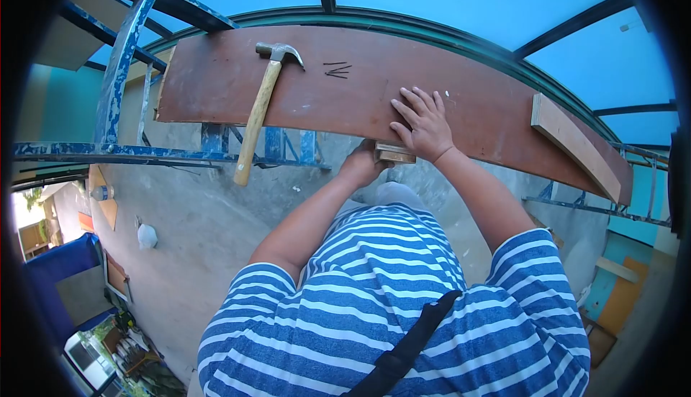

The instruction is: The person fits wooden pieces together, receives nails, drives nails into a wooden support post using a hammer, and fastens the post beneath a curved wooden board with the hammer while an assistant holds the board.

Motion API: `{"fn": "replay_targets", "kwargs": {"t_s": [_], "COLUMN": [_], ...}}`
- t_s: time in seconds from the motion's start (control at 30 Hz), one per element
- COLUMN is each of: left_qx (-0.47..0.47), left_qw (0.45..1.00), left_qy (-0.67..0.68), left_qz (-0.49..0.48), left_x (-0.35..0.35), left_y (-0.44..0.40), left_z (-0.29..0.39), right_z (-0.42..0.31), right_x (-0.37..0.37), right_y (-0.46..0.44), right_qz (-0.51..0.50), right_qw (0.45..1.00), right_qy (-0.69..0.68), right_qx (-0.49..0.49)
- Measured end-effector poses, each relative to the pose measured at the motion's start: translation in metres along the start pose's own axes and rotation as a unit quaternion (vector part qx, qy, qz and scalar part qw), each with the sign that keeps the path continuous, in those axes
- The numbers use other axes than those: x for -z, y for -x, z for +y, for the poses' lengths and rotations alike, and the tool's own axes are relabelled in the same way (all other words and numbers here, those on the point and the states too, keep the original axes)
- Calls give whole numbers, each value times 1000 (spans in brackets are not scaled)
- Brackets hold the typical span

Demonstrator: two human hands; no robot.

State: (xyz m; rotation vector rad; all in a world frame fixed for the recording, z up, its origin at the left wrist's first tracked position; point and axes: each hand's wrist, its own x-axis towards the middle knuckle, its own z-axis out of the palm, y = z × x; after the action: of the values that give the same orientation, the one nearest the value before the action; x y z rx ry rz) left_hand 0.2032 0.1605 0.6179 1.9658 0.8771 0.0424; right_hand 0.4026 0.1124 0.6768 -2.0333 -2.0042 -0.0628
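Observation:
A long reddish-brown board [345,102] lies across in front of me. My right hand [426,125] rests flat on it near the front edge, fingers spread. Just below that edge, my left hand [362,164] grips a small wooden block [394,154], which looks layered; part of the hand and block is hidden under the board. A claw hammer [263,109] lies on the board to the left, its wooden handle hanging over the front edge. Several dark nails [337,71] lie loose beside the hammer head.
A wooden strip [576,143] lies on the board's right end. Blue, paint-flecked metal scaffold frames [122,73] stand at the left and under the board. Window panes [432,1] rise behind. Far below on the concrete floor [194,217] is a white bag-like object [147,236].

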Motion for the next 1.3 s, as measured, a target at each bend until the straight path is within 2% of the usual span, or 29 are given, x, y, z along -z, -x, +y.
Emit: {"fn": "replay_targets", "kwargs": {"t_s": [0.13, 0.53, 0.63, 1.03, 1.13, 1.3], "left_qx": [17, -5, -19, -11, 11, 31], "left_qw": [1000, 996, 996, 993, 995, 990], "left_qy": [15, 79, 63, 72, 74, 62], "left_qz": [2, 39, 54, 93, 68, 121], "left_x": [1, 2, -6, -20, -7, 5], "left_y": [-2, 1, -1, -4, 2, 20], "left_z": [-2, -8, -19, -32, -30, -43], "right_z": [-3, -2, -5, -12, -12, -14], "right_x": [13, 12, 18, 7, 7, 7], "right_y": [-4, -11, -16, -20, -21, -21], "right_qz": [-33, -115, -162, -201, -203, -213], "right_qw": [998, 986, 965, 956, 955, 953], "right_qy": [-3, 3, -2, 56, 54, 66], "right_qx": [60, 122, 205, 208, 210, 206]}}
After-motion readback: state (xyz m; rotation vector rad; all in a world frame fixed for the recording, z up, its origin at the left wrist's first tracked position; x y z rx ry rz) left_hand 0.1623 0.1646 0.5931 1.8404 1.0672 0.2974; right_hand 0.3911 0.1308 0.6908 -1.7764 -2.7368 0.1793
